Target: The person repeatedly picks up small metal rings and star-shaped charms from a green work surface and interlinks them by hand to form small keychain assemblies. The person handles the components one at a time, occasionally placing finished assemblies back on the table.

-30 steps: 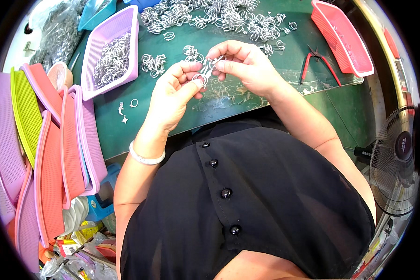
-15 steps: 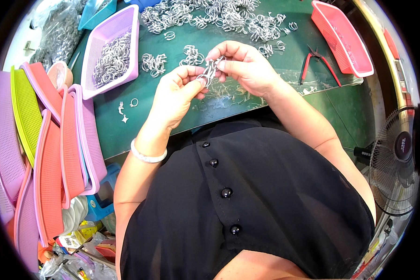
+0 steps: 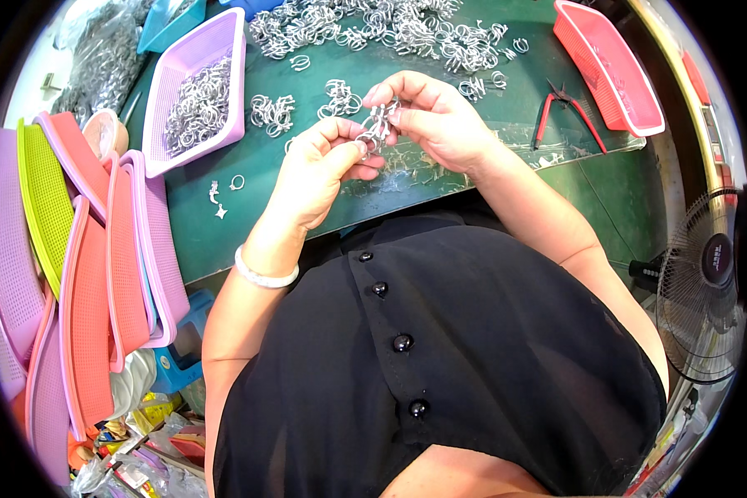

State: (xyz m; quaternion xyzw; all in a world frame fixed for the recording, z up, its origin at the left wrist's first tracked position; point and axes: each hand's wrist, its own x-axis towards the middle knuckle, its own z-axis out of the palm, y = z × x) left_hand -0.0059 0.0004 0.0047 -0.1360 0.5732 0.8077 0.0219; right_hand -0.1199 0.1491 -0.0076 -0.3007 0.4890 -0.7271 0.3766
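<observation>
Between my two hands, just above the near edge of the green table, is a cluster of silver metal rings (image 3: 377,124). My left hand (image 3: 319,162) pinches its lower end between thumb and fingers. The upper end is gripped by the thumb and fingertips of my right hand (image 3: 440,120). How the rings are joined is too small to tell. Beyond my left hand lie two small bunches of rings, one (image 3: 338,98) right behind the fingers and another (image 3: 271,114) further left. A lone ring (image 3: 237,182) and a small star-shaped piece (image 3: 221,212) rest left of my forearm.
A large heap of rings (image 3: 407,29) covers the far table. A purple basket (image 3: 236,91) of rings stands left, a red basket (image 3: 585,62) right, near red-handled pliers (image 3: 566,104). Stacked plastic baskets (image 3: 87,307) crowd the left side. A fan (image 3: 705,282) stands at the right.
The ring cluster has turned slightly between my fingers, and my left fingers have shifted a little. Both hands keep their hold, and the table things stay in place.
</observation>
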